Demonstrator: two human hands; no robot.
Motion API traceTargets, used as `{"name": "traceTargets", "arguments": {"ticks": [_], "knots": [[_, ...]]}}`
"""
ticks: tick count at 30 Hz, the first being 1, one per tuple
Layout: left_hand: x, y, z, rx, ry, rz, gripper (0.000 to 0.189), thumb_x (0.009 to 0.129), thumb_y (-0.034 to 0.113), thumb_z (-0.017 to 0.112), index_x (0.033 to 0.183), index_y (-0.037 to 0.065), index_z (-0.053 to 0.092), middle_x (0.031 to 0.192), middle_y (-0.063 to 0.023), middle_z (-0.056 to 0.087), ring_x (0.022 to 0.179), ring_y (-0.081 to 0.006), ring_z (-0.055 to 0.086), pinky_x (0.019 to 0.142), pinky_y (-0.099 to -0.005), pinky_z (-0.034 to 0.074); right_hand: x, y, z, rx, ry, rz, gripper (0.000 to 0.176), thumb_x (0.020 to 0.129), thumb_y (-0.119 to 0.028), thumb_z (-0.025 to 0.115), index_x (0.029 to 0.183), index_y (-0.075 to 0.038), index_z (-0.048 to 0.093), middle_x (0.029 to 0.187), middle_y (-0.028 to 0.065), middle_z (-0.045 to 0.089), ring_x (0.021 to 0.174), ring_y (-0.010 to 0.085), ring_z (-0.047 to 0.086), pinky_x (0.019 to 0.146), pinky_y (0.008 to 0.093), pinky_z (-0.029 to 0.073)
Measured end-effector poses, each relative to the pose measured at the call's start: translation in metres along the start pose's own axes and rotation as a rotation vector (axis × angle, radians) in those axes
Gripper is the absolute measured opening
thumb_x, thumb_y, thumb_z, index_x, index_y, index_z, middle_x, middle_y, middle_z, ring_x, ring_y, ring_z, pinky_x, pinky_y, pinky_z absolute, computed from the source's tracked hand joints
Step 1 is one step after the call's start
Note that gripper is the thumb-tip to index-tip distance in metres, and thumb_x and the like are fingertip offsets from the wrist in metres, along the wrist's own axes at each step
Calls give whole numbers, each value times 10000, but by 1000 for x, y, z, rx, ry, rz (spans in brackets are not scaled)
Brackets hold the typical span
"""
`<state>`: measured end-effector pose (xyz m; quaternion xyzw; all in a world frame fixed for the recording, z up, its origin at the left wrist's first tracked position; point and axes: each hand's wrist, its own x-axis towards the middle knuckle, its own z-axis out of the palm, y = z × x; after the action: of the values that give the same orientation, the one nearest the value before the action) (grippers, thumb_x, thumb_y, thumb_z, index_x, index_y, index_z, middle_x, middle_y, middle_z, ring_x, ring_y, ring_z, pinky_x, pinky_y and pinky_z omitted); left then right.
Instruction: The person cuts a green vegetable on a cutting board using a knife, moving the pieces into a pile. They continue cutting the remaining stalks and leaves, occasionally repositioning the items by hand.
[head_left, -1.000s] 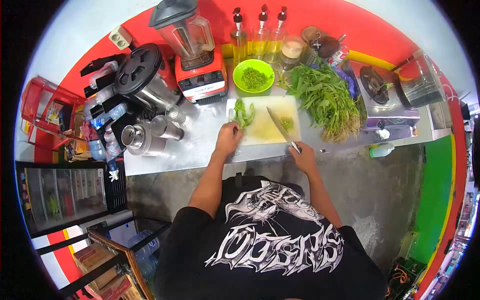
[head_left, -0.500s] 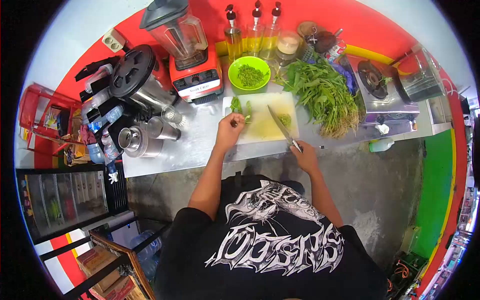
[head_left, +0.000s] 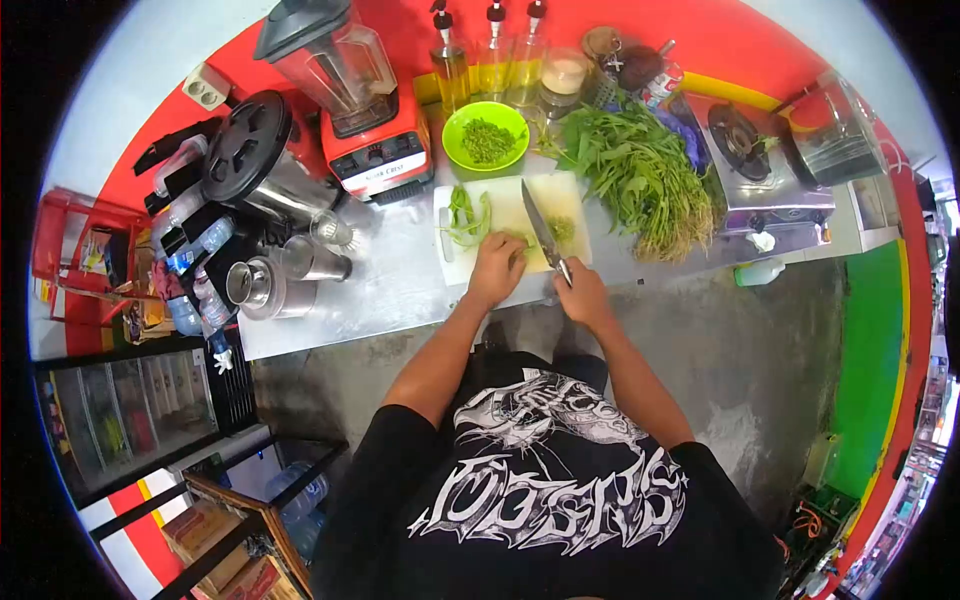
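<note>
A white cutting board (head_left: 456, 268) lies on the metal counter before me. My left hand (head_left: 499, 265) is closed on its front part, its fingers curled over pale green stalks (head_left: 524, 238), partly hidden. My right hand (head_left: 583, 294) grips the handle of a kitchen knife (head_left: 541, 225), whose blade points away from me over the board, just right of my left fingers. Chopped greens (head_left: 562, 230) lie to the right of the blade. Longer green pieces (head_left: 464, 215) rest on the left side of the board.
Behind the board stands a lime-green bowl (head_left: 452, 150) of chopped greens. A heap of leafy greens with roots (head_left: 645, 175) lies right, before a gas stove (head_left: 770, 195). A red blender (head_left: 375, 150), metal cups (head_left: 312, 258) and pump bottles (head_left: 495, 60) stand left and behind.
My left hand has moved right and nearer me, from the long green pieces to beside the knife. The knife and right hand have shifted slightly left and the blade points more straight ahead.
</note>
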<state>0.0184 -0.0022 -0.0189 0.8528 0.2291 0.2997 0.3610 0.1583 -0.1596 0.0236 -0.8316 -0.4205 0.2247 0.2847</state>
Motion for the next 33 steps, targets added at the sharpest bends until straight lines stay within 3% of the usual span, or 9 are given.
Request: {"name": "traceTargets", "arguments": {"ticks": [1,10,12,13,18,19,25,33], "knots": [[-1,2,-1,11,9,9,200,800,49,697,997,20,674,978,-138,617,1017,-364,560,926,-450,455,-2,-15,-8,-33,-62,42,323,914,-283,613,1139,-54,574,876,265,670,832,495,643,760,571,499],[-4,3,3,52,46,8,272,778,64,734,1037,23,661,993,-153,618,989,-362,558,894,-438,463,15,-25,3,-157,-58,75,343,927,-269,589,1201,-70,538,933,271,687,883,473,670,792,581,518],[-3,4,5,-16,74,-71,302,779,74,746,1063,25,655,990,-149,620,988,-349,564,895,-434,463,14,-30,1,-180,-94,69,337,931,-257,583,1199,-58,534,926,270,688,878,472,672,788,580,520],[-1,6,4,38,11,-135,357,812,117,727,1153,52,645,1012,-137,615,1007,-347,561,915,-448,455,13,-33,-1,-177,-106,82,331,932,-249,580,1191,-48,535,907,263,691,866,469,677,784,580,523],[3,9,3,144,50,-32,358,841,163,732,1187,77,697,994,-116,623,944,-328,560,863,-425,460,13,-23,5,-201,-80,85,330,930,-252,583,1181,-44,534,894,252,694,851,462,683,783,579,529],[3,11,4,140,47,-58,274,855,156,729,1117,77,722,990,-108,634,935,-327,564,854,-429,463,12,-22,5,-214,-95,113,332,929,-257,585,1176,-43,532,891,250,695,847,459,684,783,578,532],[1,8,5,88,77,-21,167,855,130,728,1009,67,742,1000,-110,669,964,-335,586,869,-424,474,5,-30,7,-176,-97,110,346,919,-270,591,1166,-41,511,900,253,696,844,459,688,784,571,538],[0,4,5,85,52,-21,170,839,105,721,1002,55,724,1049,-98,683,1003,-342,585,911,-440,464,10,-38,12,-253,-104,163,342,952,-298,574,1144,-27,491,939,270,697,841,474,691,760,578,543]]}}
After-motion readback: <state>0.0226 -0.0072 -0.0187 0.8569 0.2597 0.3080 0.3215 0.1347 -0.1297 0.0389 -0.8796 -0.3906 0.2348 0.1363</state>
